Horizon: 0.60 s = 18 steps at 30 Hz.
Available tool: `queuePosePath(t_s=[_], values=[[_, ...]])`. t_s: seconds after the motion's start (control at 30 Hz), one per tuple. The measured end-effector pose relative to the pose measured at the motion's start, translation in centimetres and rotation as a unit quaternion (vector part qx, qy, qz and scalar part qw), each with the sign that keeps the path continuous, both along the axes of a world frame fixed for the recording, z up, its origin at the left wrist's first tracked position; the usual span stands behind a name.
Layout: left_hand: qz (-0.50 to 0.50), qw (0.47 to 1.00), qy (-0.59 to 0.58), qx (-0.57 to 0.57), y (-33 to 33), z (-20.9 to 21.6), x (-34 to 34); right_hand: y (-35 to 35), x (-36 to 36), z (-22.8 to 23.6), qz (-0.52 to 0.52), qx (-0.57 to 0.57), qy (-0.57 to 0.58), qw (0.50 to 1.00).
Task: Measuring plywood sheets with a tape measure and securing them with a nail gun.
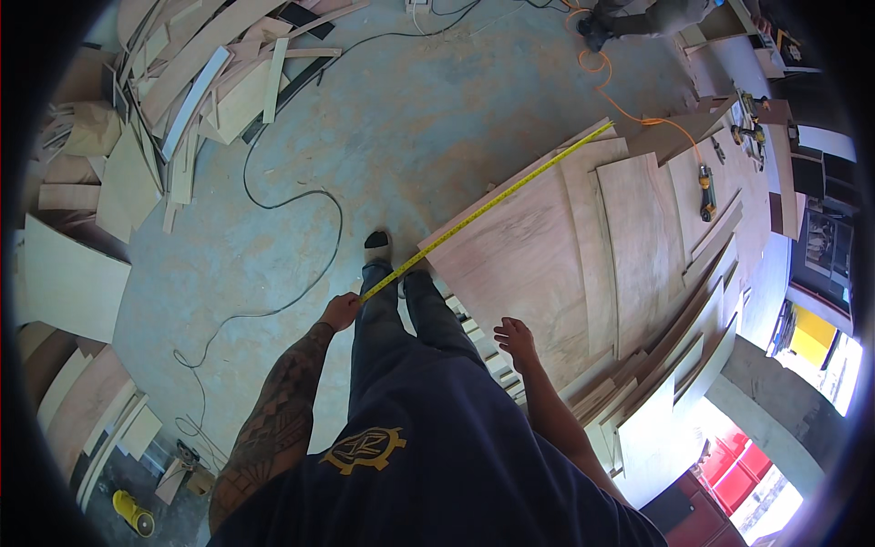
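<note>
Workshop with worn blue-grey concrete floor [301, 164], dusty, with brown patches. To the right, broad stack of pale pinkish plywood sheets [519, 246], overlapping like steps. To the upper left, heaped pale and dark wood offcuts [196, 77], well apart from the stack. Between both, thin black cable [341, 219] in loose curves.

Along the left edge of the nearest sheet, long yellow measuring tape [510, 196], stretched straight from near the far corner, in front of grey-blue trouser legs [375, 319], up to the left hand [341, 312]. Further right on the sheets, slim yellow-and-black power tool [707, 193] with orange cord [651, 121].

On the left hand, fingers closed around the near end of the tape; case impossible to distinguish. On the right hand [516, 339], fingers half spread, gripping nothing, near the stack's closer side.

Probably at the step of measuring the sheet's length. Next, in careful judgement, to hold the tape aligned, read the value, perhaps mark the wood. Concerning containers, nothing certain: at lower left, small yellow rounded object [134, 513], possibly a tub, contents too small to tell.
</note>
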State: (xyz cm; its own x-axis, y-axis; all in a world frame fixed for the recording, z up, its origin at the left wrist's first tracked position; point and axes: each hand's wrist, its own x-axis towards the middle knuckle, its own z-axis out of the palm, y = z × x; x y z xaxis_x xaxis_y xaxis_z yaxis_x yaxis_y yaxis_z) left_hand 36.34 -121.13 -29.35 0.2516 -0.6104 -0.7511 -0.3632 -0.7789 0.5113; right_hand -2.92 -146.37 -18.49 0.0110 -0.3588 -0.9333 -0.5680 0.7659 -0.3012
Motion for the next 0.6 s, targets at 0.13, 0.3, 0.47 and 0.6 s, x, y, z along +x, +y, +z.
queuePosePath(t_s=[0.13, 0.3, 0.47, 0.6], values=[[-0.012, 1.000, 0.005, 0.002, -0.5, 0.8, 0.0, -0.5, -0.3, 0.3, -0.010, -0.012, -0.005, 1.000], [-0.025, 0.999, -0.024, -0.022, 1.5, -0.4, 1.0, -0.2, -1.7, -1.5, 0.004, -0.013, 0.006, 1.000], [-0.004, 1.000, -0.023, -0.019, 0.5, 0.9, 1.6, 0.8, -2.4, -0.8, -0.014, -0.015, 0.027, 0.999], [0.019, 1.000, -0.010, -0.002, -0.1, 1.2, 2.0, 0.9, -2.1, -0.6, -0.027, -0.022, 0.026, 0.999]])
